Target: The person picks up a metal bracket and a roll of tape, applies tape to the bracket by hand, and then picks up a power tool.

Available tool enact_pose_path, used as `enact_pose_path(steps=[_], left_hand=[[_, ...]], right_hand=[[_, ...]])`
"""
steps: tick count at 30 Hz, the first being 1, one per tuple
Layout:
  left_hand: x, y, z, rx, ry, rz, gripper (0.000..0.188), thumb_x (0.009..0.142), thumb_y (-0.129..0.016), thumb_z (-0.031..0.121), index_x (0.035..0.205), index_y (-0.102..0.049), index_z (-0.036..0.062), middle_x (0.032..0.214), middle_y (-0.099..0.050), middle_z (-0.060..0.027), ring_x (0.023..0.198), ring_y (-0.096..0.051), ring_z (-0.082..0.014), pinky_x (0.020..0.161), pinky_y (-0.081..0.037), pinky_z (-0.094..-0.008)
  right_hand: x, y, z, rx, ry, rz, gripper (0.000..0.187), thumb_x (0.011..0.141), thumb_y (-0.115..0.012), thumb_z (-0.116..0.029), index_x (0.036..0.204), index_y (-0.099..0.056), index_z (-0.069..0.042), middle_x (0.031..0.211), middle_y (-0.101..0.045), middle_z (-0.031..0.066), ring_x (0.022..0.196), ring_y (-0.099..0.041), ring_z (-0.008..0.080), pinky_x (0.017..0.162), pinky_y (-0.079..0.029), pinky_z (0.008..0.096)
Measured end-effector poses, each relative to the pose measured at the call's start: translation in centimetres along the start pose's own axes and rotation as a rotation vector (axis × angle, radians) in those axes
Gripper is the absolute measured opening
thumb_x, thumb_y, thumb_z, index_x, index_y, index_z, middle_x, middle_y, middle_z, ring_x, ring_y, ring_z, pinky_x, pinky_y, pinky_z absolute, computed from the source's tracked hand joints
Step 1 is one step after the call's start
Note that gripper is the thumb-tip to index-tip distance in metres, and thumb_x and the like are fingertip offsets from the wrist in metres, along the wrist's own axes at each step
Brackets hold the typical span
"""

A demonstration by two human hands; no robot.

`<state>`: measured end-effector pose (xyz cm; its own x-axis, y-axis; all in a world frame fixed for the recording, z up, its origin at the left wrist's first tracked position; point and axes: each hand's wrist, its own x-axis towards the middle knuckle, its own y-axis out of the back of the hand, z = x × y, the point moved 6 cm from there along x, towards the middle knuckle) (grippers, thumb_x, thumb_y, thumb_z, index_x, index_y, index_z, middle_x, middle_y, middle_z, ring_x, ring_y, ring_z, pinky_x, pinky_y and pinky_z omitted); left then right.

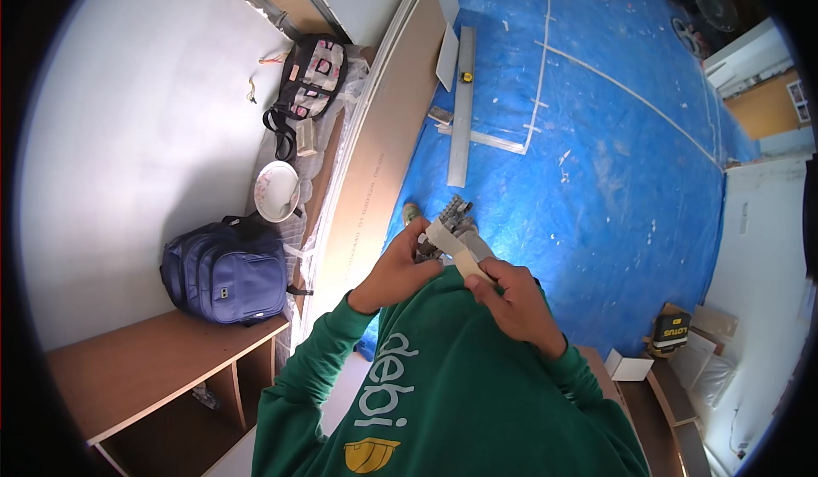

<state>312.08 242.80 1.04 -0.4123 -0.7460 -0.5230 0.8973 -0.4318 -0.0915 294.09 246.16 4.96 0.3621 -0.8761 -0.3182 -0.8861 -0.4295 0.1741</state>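
In front of my green sleeves, a cream-coloured flat strip (458, 254) stretches between my two hands; I cannot tell whether it is tape or folded paper. My left hand (394, 271) is closed around its far left end and seems to grip a dark piece under it. The near right end is pinched between the thumb and fingers of my right hand (518, 303). Just beyond the strip shows a grey, bumpy, toothed-looking object (457, 210), partly hidden, whose kind I cannot make out. One shoe (411, 213) appears beside it.
Blue sheeting (596, 204) covers the floor, with a long metal straightedge (462, 111) on it. Large boards (362, 170) lean at the left. Near them are a blue backpack (226, 272), a white bowl (277, 191) and a patterned bag (317, 77). Wooden shelving (162, 353) stands lower left.
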Motion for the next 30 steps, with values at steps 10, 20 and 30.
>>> enact_pose_path(steps=[10, 20, 30], left_hand=[[-2.1, -3.2, 4.5, 0.28, -0.114, -0.456, 0.039, 0.078, -0.067, 0.002, 0.114, -0.053, 0.0014, 0.084, -0.064, -0.0063, 0.071, -0.058, -0.0107, 0.061, -0.047, -0.0291], [-2.4, -2.9, 8.0, 0.455, -0.264, -0.269, 0.029, 0.073, -0.073, 0.01, 0.097, -0.061, 0.0001, 0.069, -0.065, -0.0119, 0.058, -0.061, -0.0193, 0.058, -0.049, -0.0317], [-2.4, -3.8, 7.3, 0.65, -0.245, -0.352, 0.026, 0.076, -0.074, 0.014, 0.098, -0.069, 0.002, 0.07, -0.066, -0.0127, 0.062, -0.066, -0.0268, 0.062, -0.051, -0.0357]], right_hand=[[2.2, 0.5, 3.2, 0.308, 0.183, -0.393, 0.028, 0.097, -0.059, -0.018, 0.119, -0.061, 0.0, 0.105, -0.068, 0.0085, 0.099, -0.062, 0.0159, 0.09, -0.048, 0.0305], [2.2, -1.1, 5.7, 0.765, -0.114, -0.731, 0.093, 0.079, -0.082, -0.031, 0.149, -0.032, 0.003, 0.144, -0.048, 0.0111, 0.133, -0.046, 0.0203, 0.112, -0.035, 0.0347], [5.1, 0.6, 2.5, 1.135, 0.238, -0.751, 0.133, 0.069, -0.041, -0.094, 0.152, -0.02, 0.007, 0.159, -0.025, 0.0204, 0.149, -0.022, 0.0313, 0.122, -0.013, 0.0434]])
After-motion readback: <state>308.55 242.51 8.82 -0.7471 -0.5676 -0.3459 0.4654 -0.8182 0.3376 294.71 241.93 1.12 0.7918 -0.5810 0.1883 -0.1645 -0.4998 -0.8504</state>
